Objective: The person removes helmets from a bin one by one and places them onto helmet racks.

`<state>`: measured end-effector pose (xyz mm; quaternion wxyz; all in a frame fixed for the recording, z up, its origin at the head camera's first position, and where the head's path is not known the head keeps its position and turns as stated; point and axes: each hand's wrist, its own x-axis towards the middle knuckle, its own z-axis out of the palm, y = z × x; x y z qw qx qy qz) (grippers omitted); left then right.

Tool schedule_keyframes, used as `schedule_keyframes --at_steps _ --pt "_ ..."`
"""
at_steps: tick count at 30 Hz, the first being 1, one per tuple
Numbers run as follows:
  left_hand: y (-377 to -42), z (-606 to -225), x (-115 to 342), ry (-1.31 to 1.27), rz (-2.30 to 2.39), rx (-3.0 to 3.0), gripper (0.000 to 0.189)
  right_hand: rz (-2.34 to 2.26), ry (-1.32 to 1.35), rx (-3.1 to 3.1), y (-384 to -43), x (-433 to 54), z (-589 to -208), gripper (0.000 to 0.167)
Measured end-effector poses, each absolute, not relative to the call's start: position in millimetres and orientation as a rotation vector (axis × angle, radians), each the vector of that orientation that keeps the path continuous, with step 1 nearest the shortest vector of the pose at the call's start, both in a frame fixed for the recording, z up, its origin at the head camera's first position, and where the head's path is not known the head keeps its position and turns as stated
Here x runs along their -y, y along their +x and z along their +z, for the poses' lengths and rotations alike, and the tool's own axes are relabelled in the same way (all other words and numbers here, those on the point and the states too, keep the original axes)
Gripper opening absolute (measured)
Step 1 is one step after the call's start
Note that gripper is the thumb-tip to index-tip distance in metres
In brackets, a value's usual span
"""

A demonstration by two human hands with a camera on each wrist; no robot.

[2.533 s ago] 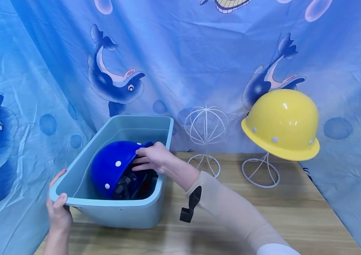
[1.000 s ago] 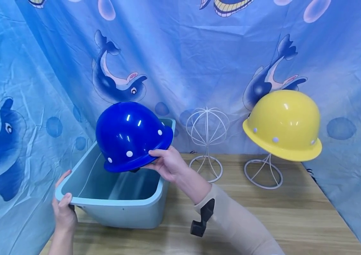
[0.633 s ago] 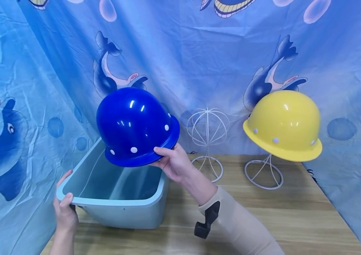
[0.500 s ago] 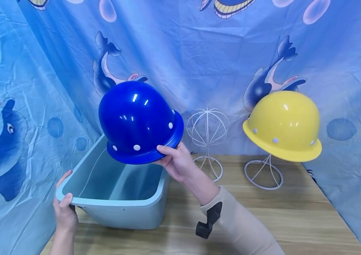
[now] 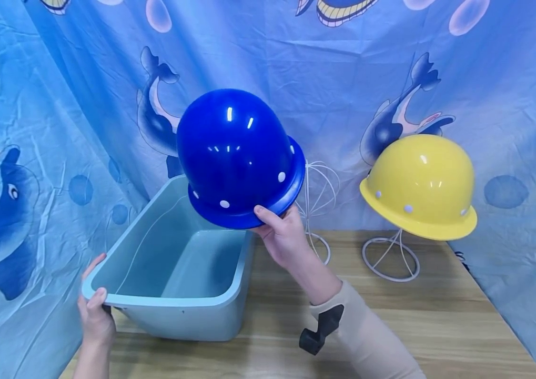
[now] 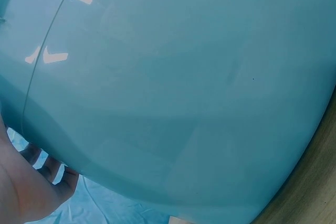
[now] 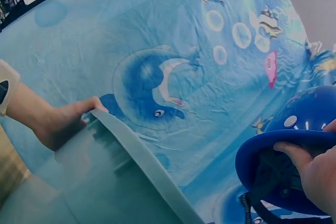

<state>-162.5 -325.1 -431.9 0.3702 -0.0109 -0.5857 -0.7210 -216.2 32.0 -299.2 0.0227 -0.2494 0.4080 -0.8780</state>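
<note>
A glossy blue hard hat [image 5: 234,152] with white dots hangs tilted in the air, over the right side of a light blue plastic tub [image 5: 173,301]. My right hand [image 5: 283,237] grips its brim, thumb on the outside and fingers underneath. In the right wrist view, dark straps hang inside the hard hat [image 7: 310,108]. My left hand [image 5: 96,316] holds the near left corner of the tub's rim, also seen in the left wrist view, where fingers [image 6: 65,182] curl along the tub wall [image 6: 173,77]. Inside the tub I see only its bare floor.
A white wire stand [image 5: 322,184] stands behind the blue hard hat, partly covered by it. To the right, a yellow hard hat [image 5: 421,184] sits tilted on a second stand [image 5: 391,258]. All rest on a wooden table [image 5: 391,326] before a dolphin-print curtain [image 5: 305,63].
My right hand has taken the blue hard hat by its brim, lifted it out of the tub and carried it up and to the right. My left hand keeps holding the rim.
</note>
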Motion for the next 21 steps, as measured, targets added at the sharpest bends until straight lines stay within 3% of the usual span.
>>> schedule_keyframes --at_steps 10,21 --pt "-164.2 -438.4 332.8 -0.041 -1.851 1.516 0.07 -2.922 -0.791 -1.142 -226.8 -49.0 -302.0 0.046" --pt "-164.1 -437.9 333.3 -0.027 -1.876 1.514 0.07 -3.022 -0.808 -1.06 -235.6 -67.9 -311.4 0.048"
